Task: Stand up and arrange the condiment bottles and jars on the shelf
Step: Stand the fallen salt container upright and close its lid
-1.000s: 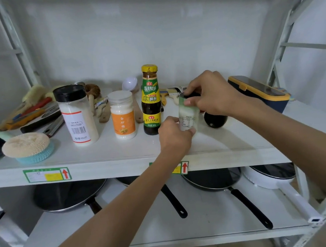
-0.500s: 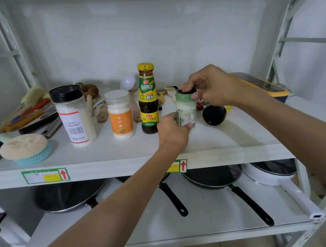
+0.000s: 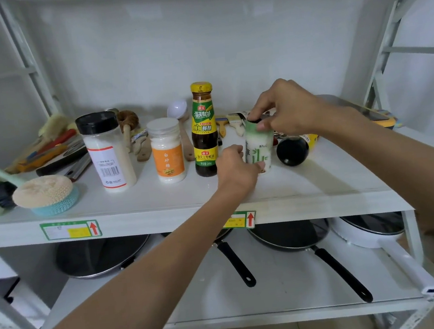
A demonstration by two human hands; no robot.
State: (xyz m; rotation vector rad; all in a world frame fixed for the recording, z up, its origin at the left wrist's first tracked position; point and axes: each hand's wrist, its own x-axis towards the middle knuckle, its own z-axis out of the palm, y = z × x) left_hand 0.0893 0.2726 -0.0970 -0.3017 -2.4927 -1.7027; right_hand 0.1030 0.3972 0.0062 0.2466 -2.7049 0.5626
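Sauce bottle (image 3: 204,130) label "260g", orange jar (image 3: 168,150) label "白砂糖", shelf stickers (image 3: 71,229) with red arrows

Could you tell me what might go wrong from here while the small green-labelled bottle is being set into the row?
1. The small bottle stands close beside the tall dark sauce bottle; the left hand, drawing back between them, could knock the tall one over.
2. A dark bottle lies on its side just right of it, under the right hand; it looks free to roll if nudged.
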